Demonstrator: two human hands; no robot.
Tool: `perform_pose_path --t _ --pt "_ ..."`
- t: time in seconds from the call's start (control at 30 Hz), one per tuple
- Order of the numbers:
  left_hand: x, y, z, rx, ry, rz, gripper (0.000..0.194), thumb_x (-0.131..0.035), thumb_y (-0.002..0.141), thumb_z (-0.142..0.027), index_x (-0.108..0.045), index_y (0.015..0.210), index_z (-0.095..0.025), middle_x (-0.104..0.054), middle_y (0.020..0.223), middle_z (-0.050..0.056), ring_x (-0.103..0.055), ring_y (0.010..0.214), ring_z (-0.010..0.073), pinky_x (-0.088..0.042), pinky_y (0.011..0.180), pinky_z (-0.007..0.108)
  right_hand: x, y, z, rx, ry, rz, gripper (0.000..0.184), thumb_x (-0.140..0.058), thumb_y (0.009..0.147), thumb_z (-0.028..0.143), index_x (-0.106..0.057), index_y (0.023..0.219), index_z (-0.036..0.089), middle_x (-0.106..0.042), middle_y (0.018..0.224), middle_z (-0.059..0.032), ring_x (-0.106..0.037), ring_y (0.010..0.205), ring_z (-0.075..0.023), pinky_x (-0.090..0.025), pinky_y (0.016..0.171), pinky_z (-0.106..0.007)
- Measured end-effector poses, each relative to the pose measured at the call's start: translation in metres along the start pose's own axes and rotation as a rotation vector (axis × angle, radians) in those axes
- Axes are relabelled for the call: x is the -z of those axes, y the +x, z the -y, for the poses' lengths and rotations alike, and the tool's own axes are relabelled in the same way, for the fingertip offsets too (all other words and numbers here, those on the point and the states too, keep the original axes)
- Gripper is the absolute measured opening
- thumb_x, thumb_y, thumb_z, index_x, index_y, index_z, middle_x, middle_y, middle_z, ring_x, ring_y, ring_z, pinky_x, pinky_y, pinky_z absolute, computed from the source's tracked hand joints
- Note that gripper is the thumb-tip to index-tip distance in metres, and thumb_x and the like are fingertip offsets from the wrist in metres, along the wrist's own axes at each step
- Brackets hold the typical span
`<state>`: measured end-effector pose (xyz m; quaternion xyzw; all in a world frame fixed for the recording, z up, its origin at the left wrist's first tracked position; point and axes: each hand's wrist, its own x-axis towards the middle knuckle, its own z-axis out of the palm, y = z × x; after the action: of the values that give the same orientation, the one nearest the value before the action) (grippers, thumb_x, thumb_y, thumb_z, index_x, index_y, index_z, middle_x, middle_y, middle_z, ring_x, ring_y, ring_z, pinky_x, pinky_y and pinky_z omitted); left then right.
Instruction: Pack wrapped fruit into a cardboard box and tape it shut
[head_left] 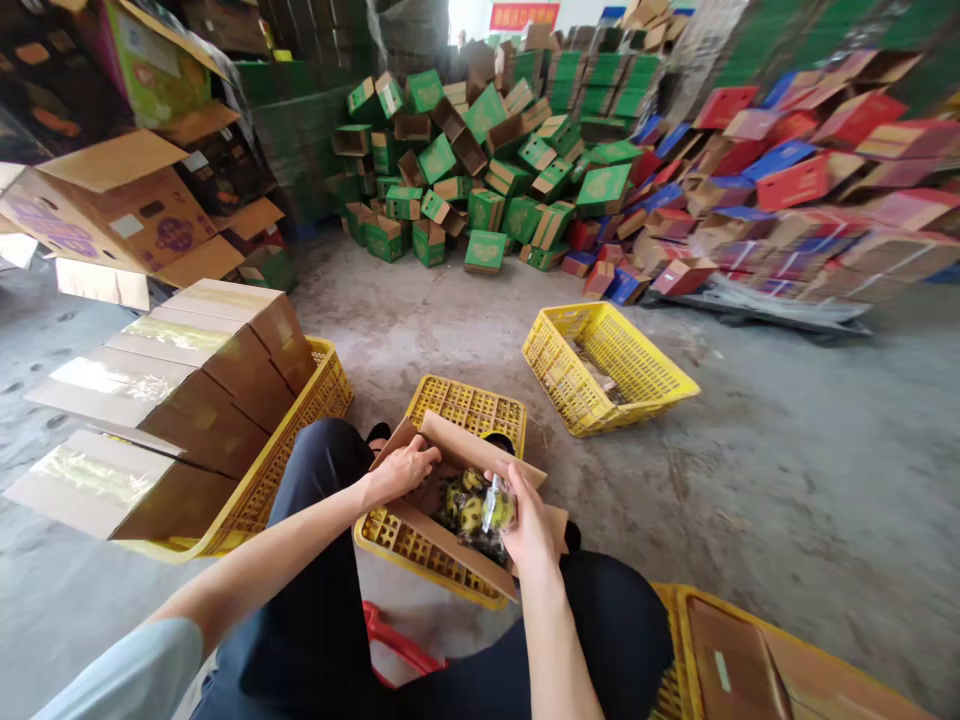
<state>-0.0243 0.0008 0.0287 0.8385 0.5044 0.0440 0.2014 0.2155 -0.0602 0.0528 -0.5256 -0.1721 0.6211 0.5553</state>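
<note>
1. Head view: right hand closed round a clear-wrapped green fruit, above the right part of an open cardboard box.
2. Left hand at the box's left end, fingers bent near the edge; cannot tell whether it grips or merely rests.
3. Box sits on a yellow crate between the legs; fruit pile inside, also wrapped.
4. Risk: film looks slick. Too light a pinch could drop the fruit on the pile, or past the near flap to the floor.
5. Risk: too hard a squeeze could bruise it or split the wrap.
6. Risk: right leg close by; a nudge could skew the box, likelier if the left hand isn't bracing.
</note>
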Motion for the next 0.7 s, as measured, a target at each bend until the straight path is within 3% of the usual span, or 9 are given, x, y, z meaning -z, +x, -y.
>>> perform_pose_path --t 0.1,0.27,0.4,0.5,0.6,0.7 --pt "-0.007 0.005 -0.01 -0.018 0.248 0.144 0.023 -0.052 0.101 -0.021 -0.068 0.116 -0.015 -0.058 0.124 0.018 -0.069 0.101 0.0263 -0.055 0.092 0.037 -0.003 -0.009 0.006 -0.132 0.161 0.063 0.04 -0.082 0.08 0.046 -0.074 0.109 0.02 -0.081 0.1 -0.0077 -0.076 0.096 -0.0263 -0.061 0.069 -0.031" --pt "-0.019 0.012 -0.011 -0.06 0.368 0.282 0.026 -0.076 0.087 -0.025 -0.072 0.108 -0.01 -0.061 0.123 0.022 -0.07 0.097 0.0291 -0.058 0.084 0.037 -0.006 -0.019 0.011 -0.225 0.238 0.147 0.034 -0.077 0.084 0.041 -0.073 0.111 0.021 -0.08 0.104 -0.0069 -0.077 0.098 -0.0256 -0.062 0.069 -0.031" --pt "-0.022 0.01 -0.005 -0.09 0.444 0.318 0.033 -0.069 0.092 -0.022 -0.069 0.121 -0.007 -0.058 0.13 0.026 -0.069 0.099 0.0287 -0.057 0.082 0.036 0.001 -0.023 0.014 -0.172 0.281 0.15 0.031 -0.074 0.085 0.032 -0.071 0.116 0.025 -0.079 0.11 -0.0028 -0.075 0.103 -0.0217 -0.063 0.072 -0.03" --pt "-0.024 0.007 -0.003 -0.114 0.489 0.327 0.025 -0.061 0.096 -0.019 -0.072 0.116 -0.007 -0.058 0.132 0.026 -0.063 0.117 0.0343 -0.056 0.087 0.037 0.005 -0.026 0.016 -0.133 0.317 0.204 0.036 -0.069 0.085 0.024 -0.068 0.121 0.025 -0.078 0.114 -0.003 -0.075 0.1 -0.0208 -0.065 0.075 -0.033" --pt "-0.029 0.01 -0.005 -0.116 0.514 0.339 0.033 -0.072 0.092 -0.033 -0.074 0.113 -0.008 -0.052 0.143 0.028 -0.058 0.124 0.0387 -0.055 0.09 0.039 0.006 -0.027 0.016 -0.121 0.349 0.247 0.035 -0.065 0.085 0.018 -0.067 0.12 0.022 -0.079 0.113 -0.0062 -0.076 0.1 -0.0223 -0.065 0.085 -0.04" --pt "-0.034 0.018 -0.007 -0.113 0.527 0.36 0.051 -0.081 0.083 -0.045 -0.072 0.122 -0.012 -0.047 0.148 0.028 -0.067 0.111 0.035 -0.056 0.087 0.039 0.005 -0.026 0.015 -0.087 0.359 0.215 0.028 -0.065 0.086 0.017 -0.067 0.114 0.021 -0.079 0.108 -0.0058 -0.076 0.101 -0.022 -0.065 0.089 -0.041"
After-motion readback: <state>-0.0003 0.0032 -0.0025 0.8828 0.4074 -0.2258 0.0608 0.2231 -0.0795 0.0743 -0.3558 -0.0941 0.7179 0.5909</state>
